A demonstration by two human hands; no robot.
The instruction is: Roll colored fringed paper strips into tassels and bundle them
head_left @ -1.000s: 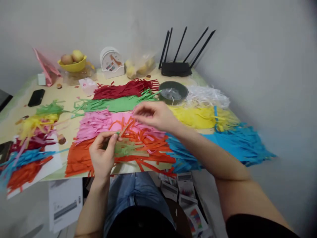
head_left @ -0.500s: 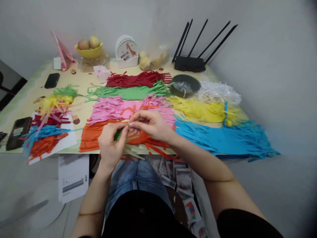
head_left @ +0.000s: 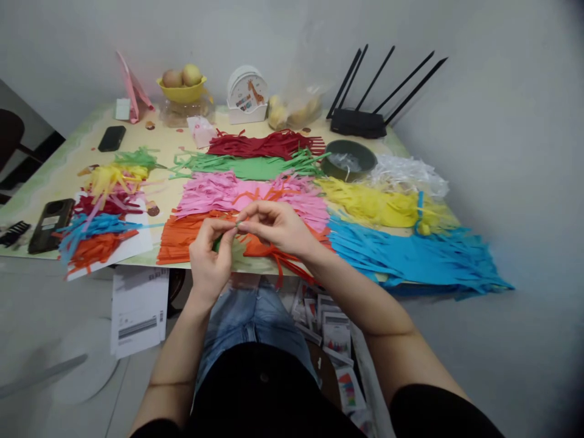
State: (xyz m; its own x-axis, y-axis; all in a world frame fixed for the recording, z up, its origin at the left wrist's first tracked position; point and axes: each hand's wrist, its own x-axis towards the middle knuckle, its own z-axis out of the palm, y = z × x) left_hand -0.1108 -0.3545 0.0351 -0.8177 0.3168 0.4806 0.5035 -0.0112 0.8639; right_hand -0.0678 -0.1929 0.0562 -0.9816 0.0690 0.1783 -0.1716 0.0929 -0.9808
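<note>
My left hand (head_left: 210, 258) and my right hand (head_left: 280, 230) meet fingertip to fingertip above the table's front edge. Both pinch a small piece of green fringed paper (head_left: 217, 244), mostly hidden by the left fingers. Pale, blurred strips show just below it. Under the hands lies orange fringed paper (head_left: 180, 240), some strips drooping over the edge. Pink fringed paper (head_left: 207, 191) lies behind it, then green fringed paper (head_left: 255, 167) and dark red fringed paper (head_left: 260, 145). To the right are yellow fringed paper (head_left: 387, 207) and blue fringed paper (head_left: 410, 258).
Bunched tassels (head_left: 107, 225) in several colours rest on white paper at the left, near phones (head_left: 52, 225). A dark bowl (head_left: 349, 159), white shredded strands (head_left: 406, 173) and a router (head_left: 358, 123) stand right. Behind are a fruit bowl (head_left: 181, 93) and giraffe box (head_left: 247, 112).
The view has shifted a little, so the table's things sit slightly further right. My hands stay pinched together on the green paper, with only a slight shift of the fingers.
</note>
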